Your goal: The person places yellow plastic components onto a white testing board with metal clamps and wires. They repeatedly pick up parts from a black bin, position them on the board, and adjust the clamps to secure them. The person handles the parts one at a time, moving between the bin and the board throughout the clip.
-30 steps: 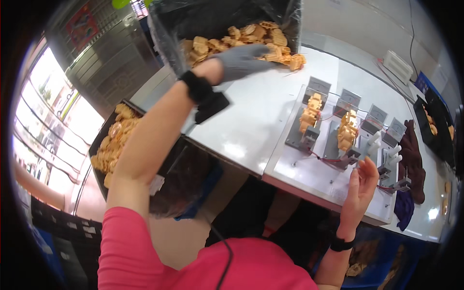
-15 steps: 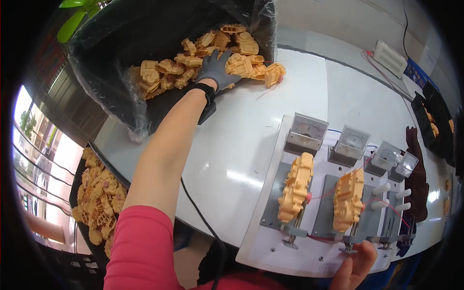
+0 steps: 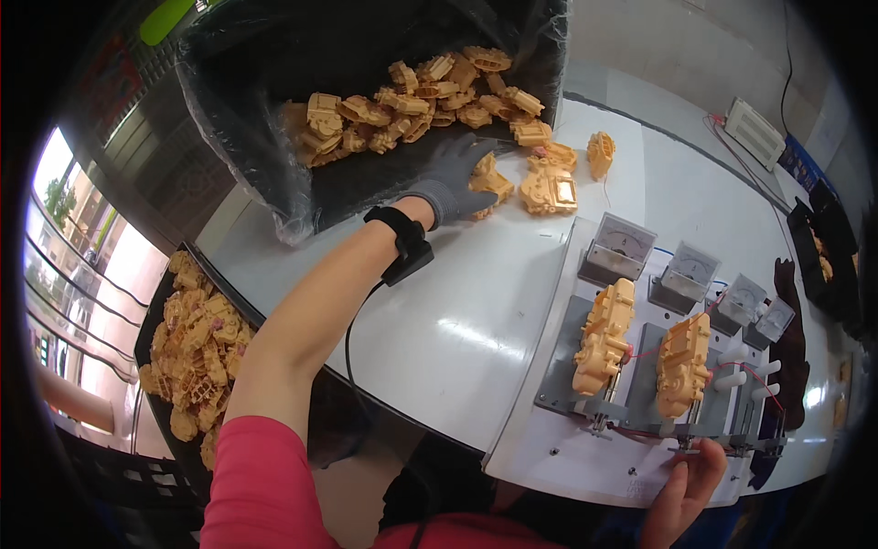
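Observation:
My left hand [image 3: 448,178], in a grey glove with a black band at the wrist, curls its thumb and fingers round a yellow moulded plastic part [image 3: 492,181] at the front edge of the bin. Right beside it, more such yellow parts [image 3: 549,190] lie on the white table. At the lower right, my bare right hand [image 3: 697,471] closes its fingertips on a small metal clamp screw [image 3: 686,445] of the test fixture [image 3: 576,448]. Two yellow parts, one on the left station [image 3: 605,334] and one on the second station [image 3: 683,366], sit tilted upright on grey plates.
A black plastic-lined bin [image 3: 247,91] with several yellow parts stands at the back left. A crate [image 3: 197,366] heaped with parts is at the left. Clear-cased dial meters [image 3: 619,247] line the fixture's back. A white power box [image 3: 754,128] and dark bins [image 3: 823,247] are at right.
My left hand has come out of the pile toward the bin's front edge, and several parts now lie on the table there. My right hand stays at the clamp screw; the whole view has shifted.

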The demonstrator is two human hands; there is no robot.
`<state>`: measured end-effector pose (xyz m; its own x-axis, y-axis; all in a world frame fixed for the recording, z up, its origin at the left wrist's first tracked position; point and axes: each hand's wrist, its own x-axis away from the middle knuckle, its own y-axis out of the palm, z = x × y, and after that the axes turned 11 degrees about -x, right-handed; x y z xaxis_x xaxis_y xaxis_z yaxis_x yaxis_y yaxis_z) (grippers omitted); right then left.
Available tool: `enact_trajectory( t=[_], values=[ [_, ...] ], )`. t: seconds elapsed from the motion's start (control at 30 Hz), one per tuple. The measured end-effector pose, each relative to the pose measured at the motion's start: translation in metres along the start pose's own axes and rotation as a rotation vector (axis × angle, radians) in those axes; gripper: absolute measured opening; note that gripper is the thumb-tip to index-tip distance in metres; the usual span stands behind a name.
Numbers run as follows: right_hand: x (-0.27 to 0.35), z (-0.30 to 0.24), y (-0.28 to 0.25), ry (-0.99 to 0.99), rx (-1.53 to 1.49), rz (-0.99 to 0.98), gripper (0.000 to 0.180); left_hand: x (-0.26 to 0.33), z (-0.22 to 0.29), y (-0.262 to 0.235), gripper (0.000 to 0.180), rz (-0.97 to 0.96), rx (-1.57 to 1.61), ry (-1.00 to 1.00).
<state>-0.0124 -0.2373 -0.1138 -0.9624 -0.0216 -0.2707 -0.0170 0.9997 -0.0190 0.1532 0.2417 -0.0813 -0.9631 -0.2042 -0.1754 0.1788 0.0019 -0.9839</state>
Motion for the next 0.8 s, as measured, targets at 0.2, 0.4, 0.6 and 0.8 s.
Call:
enact_trajectory(
  t=[0.2, 0.4, 0.6, 0.8],
  values=[
    [-0.001, 0.005, 0.004, 0.005, -0.001, 0.11, 0.039, 0.062, -0.055, -0.032, 0.073, 0.323, 0.14, -0.107],
    [-0.005, -0.003, 0.014, 0.01, -0.091, 0.078, 0.039, 0.129, -0.109, -0.011, 0.073, 0.173, 0.128, -0.381],
    [-0.014, -0.033, 0.013, -0.021, -0.117, 0.051, 0.035, 0.147, -0.136, -0.005, 0.073, 0.584, 0.426, -0.539],
    [-0.091, -0.171, 0.043, -0.634, 0.304, -0.285, 0.034, 0.112, -0.16, 0.012, 0.076, 1.028, 0.603, -0.891]
  ],
)
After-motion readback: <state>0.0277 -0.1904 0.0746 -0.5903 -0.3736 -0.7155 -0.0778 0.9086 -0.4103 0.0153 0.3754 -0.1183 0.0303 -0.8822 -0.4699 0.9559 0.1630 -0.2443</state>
